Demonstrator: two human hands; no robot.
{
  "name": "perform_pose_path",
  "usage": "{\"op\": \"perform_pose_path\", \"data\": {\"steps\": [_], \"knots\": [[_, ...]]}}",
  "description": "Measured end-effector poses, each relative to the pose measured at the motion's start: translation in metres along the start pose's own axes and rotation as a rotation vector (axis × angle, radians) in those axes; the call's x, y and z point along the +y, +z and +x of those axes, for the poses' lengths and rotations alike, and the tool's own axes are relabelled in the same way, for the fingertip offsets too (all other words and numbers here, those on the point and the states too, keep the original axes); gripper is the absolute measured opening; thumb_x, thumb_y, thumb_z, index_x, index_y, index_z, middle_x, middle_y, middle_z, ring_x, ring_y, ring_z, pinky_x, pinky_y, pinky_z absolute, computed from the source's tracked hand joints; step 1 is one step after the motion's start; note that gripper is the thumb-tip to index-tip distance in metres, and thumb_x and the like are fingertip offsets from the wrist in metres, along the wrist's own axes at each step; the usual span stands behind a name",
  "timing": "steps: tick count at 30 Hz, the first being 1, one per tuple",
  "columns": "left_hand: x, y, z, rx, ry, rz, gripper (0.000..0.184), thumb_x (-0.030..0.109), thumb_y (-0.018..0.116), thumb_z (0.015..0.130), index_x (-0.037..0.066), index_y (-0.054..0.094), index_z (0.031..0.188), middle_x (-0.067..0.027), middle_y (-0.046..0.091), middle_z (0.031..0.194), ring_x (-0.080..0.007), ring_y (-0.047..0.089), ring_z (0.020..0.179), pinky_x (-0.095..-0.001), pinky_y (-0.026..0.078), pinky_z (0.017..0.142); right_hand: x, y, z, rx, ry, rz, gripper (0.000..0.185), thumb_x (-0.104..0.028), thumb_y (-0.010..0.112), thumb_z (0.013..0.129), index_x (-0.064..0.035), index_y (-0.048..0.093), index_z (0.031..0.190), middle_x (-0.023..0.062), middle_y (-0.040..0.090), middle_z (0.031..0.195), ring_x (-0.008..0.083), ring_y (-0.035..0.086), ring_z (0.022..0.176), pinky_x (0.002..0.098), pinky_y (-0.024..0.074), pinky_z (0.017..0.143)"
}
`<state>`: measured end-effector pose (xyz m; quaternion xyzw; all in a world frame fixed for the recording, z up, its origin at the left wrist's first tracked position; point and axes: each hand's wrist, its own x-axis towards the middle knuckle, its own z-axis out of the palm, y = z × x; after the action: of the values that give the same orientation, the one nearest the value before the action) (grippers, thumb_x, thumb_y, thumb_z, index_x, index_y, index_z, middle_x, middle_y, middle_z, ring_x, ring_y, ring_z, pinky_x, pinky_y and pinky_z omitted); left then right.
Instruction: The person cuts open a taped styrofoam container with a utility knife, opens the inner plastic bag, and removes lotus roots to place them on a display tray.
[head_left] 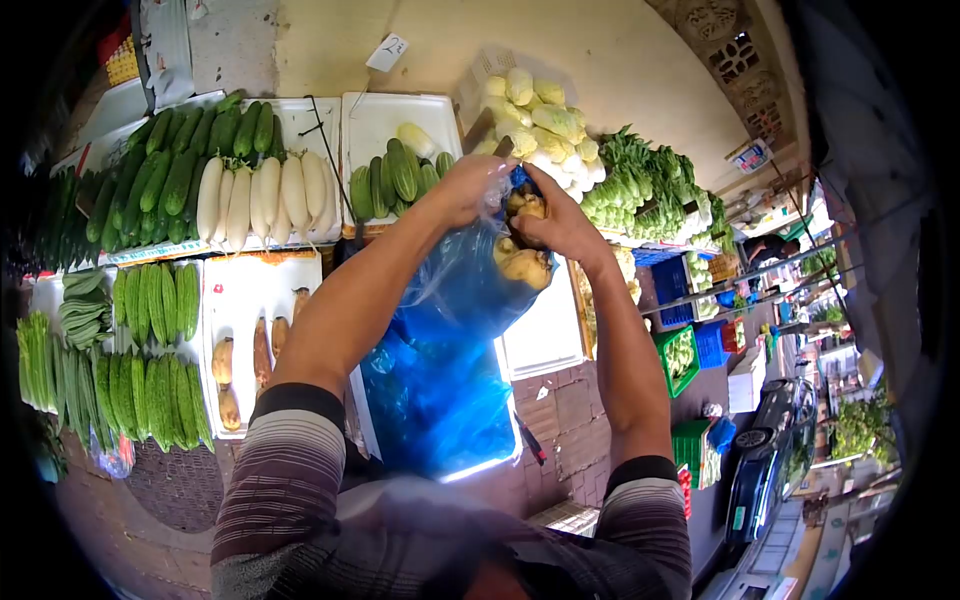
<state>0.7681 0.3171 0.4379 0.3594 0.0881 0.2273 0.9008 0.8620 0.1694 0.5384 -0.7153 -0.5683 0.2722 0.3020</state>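
My left hand (472, 188) is closed on the gathered upper edge of a thin see-through plastic bag (440, 268). Opposite it, my right hand (562, 225) has its fingers wrapped round pale brown pieces that look like lotus root (525, 266), with the thumb across them. These pieces lie against the bag's side; whether they are all inside it I cannot tell. A scrap of blue shows between the two hands. Below them, a crumpled blue plastic sheet or stack of bags (430, 400) lies over a white tray.
White trays hold cucumbers (175, 175), white radishes (265, 198), bitter gourds (150, 395) and lotus roots (222, 362). Cabbages (535, 110) and leafy greens (645, 185) stand at the back. Crates (678, 362) and a parked car (772, 450) are on the right.
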Motion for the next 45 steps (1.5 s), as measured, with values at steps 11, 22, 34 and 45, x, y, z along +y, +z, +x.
{"op": "perform_pose_path", "data": {"steps": [11, 22, 34, 45], "knots": [[0.037, -0.015, -0.028, 0.112, 0.016, 0.251, 0.021, 0.020, 0.073, 0.089, 0.000, 0.068, 0.090, -0.0077, 0.062, 0.071, -0.0186, 0.059, 0.055, -0.0345, 0.047, 0.043, 0.019, 0.023, 0.035, 0.253, -0.098, -0.500, 0.047, -0.023, 0.072, 0.078, -0.0058, 0.065, 0.122, 0.0238, 0.068, 0.112, 0.0383, 0.066, 0.104, 0.0419, 0.0511, 0.091], [0.032, -0.112, -0.203, 0.254, 0.020, 0.639, 0.050, 0.032, 0.072, 0.091, -0.001, 0.060, 0.127, -0.0138, 0.072, 0.100, -0.0196, 0.068, 0.096, -0.0307, 0.052, 0.088, 0.012, 0.025, 0.037, 0.286, 0.012, -0.525, 0.047, -0.039, 0.073, 0.083, -0.0046, 0.070, 0.115, 0.0210, 0.072, 0.092, 0.0352, 0.070, 0.087, 0.0408, 0.0523, 0.078], [-0.125, -0.073, -0.286, -0.272, -0.285, 1.174, 0.041, 0.043, 0.058, 0.098, 0.005, 0.074, 0.103, -0.0144, 0.073, 0.094, -0.0274, 0.070, 0.087, -0.0367, 0.051, 0.081, 0.001, 0.028, 0.022, 0.250, 0.053, -1.032, 0.031, -0.031, 0.068, 0.084, -0.0088, 0.063, 0.105, 0.0195, 0.071, 0.096, 0.0396, 0.068, 0.091, 0.0486, 0.0517, 0.075], [-0.111, -0.080, -0.353, 0.236, -0.076, 0.916, 0.025, 0.023, 0.058, 0.100, 0.002, 0.071, 0.105, -0.0161, 0.069, 0.081, -0.0246, 0.067, 0.070, -0.0371, 0.051, 0.067, 0.027, 0.011, -0.016, 0.397, 0.007, -0.883, 0.025, -0.025, 0.061, 0.086, -0.0124, 0.065, 0.107, 0.0234, 0.069, 0.084, 0.0442, 0.067, 0.082, 0.0492, 0.0509, 0.071]]}}
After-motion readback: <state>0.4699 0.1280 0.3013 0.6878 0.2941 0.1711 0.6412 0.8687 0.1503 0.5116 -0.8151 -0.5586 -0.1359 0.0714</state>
